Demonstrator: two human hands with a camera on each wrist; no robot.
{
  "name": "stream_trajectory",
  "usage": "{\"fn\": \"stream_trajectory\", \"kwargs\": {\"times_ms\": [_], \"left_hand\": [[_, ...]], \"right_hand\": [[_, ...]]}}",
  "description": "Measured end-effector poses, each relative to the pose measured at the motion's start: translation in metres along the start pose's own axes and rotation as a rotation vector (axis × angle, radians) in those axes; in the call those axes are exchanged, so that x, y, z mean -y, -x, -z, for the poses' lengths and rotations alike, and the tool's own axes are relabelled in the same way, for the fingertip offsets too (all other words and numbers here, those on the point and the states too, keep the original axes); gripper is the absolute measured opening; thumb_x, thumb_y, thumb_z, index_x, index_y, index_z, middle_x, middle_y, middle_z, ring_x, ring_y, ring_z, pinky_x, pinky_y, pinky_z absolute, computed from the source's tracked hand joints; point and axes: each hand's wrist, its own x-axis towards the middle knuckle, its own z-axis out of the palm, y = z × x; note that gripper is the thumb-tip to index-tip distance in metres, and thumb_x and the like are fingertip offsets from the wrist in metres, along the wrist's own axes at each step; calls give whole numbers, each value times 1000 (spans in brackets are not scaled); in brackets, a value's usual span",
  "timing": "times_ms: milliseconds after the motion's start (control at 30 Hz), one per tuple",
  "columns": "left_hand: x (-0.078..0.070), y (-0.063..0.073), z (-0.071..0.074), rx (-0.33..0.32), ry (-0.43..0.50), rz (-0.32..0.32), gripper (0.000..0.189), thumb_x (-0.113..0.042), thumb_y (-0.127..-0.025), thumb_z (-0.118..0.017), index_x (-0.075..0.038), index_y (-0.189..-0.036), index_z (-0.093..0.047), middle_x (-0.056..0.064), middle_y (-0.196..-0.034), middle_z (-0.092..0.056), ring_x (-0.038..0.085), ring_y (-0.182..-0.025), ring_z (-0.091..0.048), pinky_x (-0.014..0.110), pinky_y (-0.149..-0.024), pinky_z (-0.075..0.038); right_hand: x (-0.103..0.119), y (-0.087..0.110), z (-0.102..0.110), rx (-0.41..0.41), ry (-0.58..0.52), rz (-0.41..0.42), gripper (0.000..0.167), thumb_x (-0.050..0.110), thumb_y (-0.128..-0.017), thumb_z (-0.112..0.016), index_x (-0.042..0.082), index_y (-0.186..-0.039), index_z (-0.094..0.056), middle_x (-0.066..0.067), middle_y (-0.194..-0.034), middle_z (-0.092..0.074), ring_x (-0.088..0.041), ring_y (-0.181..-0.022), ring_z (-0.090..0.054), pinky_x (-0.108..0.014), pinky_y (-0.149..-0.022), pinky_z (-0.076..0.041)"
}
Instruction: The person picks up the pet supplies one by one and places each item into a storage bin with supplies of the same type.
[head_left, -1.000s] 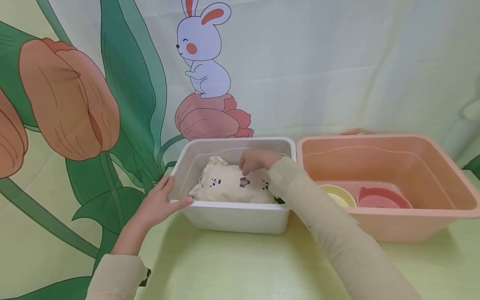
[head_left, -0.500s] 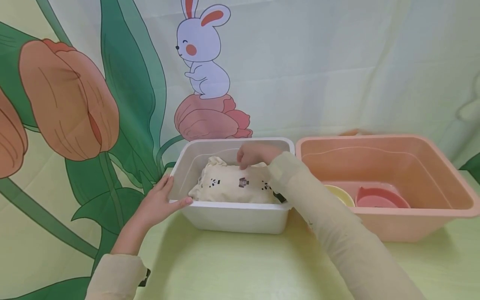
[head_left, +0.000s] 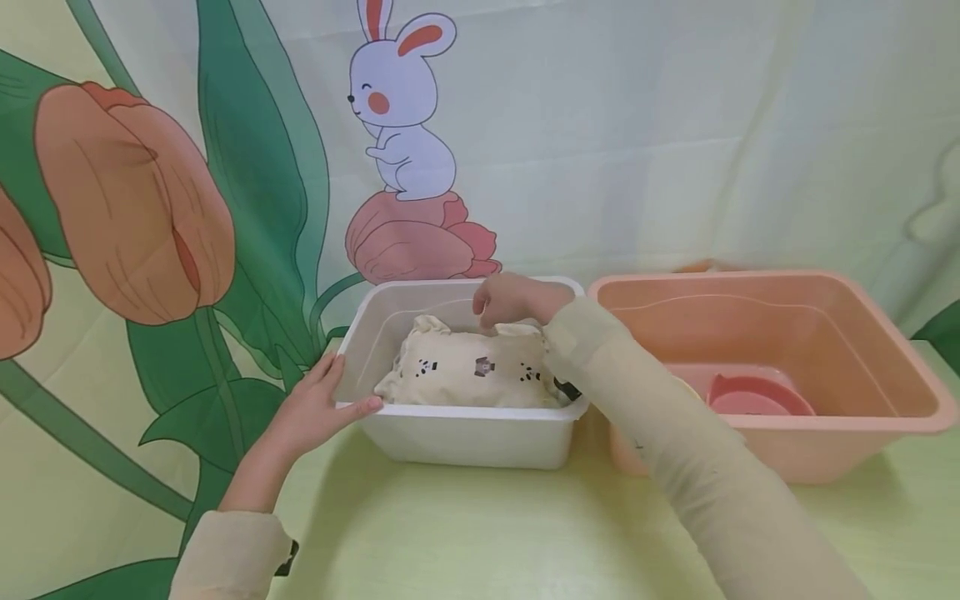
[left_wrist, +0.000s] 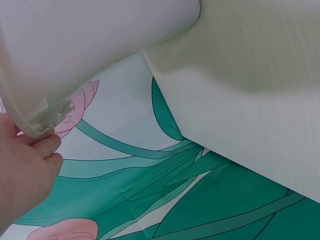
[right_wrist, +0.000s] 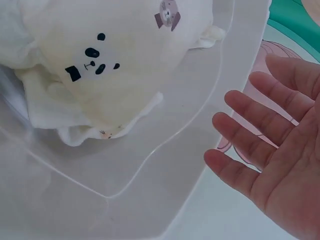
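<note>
A cream cloth cushion [head_left: 461, 385] with ruffled edges and printed animal faces lies inside the white plastic bin [head_left: 480, 437]. My left hand [head_left: 318, 407] grips the bin's near left corner, thumb over the front rim; in the left wrist view its fingers [left_wrist: 47, 145] curl under the rim. Above the cushion's far edge hovers my right hand [head_left: 519, 298], holding nothing. The right wrist view shows that hand's fingers [right_wrist: 255, 117] spread and relaxed, apart from the cushion, over the bin's rim.
Beside the white bin on the right stands a larger pink bin [head_left: 750, 448]. It holds a red dish [head_left: 759, 396] and a yellow dish [head_left: 688, 388], mostly behind my right sleeve. Both bins stand on a pale table [head_left: 465, 533] against a printed curtain [head_left: 637, 167].
My right hand has risen off the cushion and drawn back toward the bin's far rim. The left hand keeps its hold on the corner, and the cushion lies as before.
</note>
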Motion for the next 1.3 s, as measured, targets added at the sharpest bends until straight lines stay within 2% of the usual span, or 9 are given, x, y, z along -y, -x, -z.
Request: {"fn": "stream_trajectory", "kwargs": {"times_ms": [100, 233, 433, 767, 933, 1300], "left_hand": [[0, 0, 0, 0, -3, -4, 98, -61, -76, -53, -1, -141, -10, 19, -147, -9, 43, -129, -21, 61, -95, -29], [-1, 1, 1, 2, -6, -11, 97, -60, -77, -53, 0, -141, -10, 21, -147, -9, 44, -129, -21, 61, -95, -28], [-3, 3, 2, 4, 2, -2, 98, -60, -77, -53, -1, -141, -9, 20, -147, -7, 44, -129, -19, 61, -95, -27], [-3, 3, 2, 12, 3, -2, 98, -59, -77, -53, 0, -141, -9, 22, -147, -9, 45, -129, -21, 61, -95, -28], [-3, 3, 2, 9, -1, -5, 98, -59, -77, -53, 1, -141, -10, 22, -146, -9, 45, -128, -21, 61, -95, -28], [-3, 2, 1, 5, -13, -13, 97, -59, -77, -52, 0, -141, -9, 22, -147, -9, 45, -128, -21, 61, -94, -28]], "right_hand": [[-1, 3, 3, -37, 27, 41, 34, 16, -83, -54, 8, -116, -57, -8, -117, -57, -21, -107, -52, -34, -91, -42], [-1, 8, 5, -61, 31, 54, 32, 16, -84, -54, 8, -115, -58, -8, -114, -58, -21, -106, -53, -33, -91, -43], [4, 18, 7, -56, 54, 85, 31, 14, -84, -53, 8, -114, -58, -8, -115, -58, -21, -108, -52, -32, -91, -43], [4, 28, 7, -45, 85, 73, 29, 12, -84, -51, 8, -112, -58, -8, -114, -57, -20, -106, -51, -33, -90, -43], [4, 34, 5, -37, 87, 93, 29, 11, -85, -50, 8, -112, -58, -7, -113, -57, -19, -104, -51, -33, -89, -44], [-2, 47, 4, -89, 186, 142, 27, 12, -86, -48, 10, -110, -60, -5, -109, -60, -18, -100, -53, -33, -87, -44]]}}
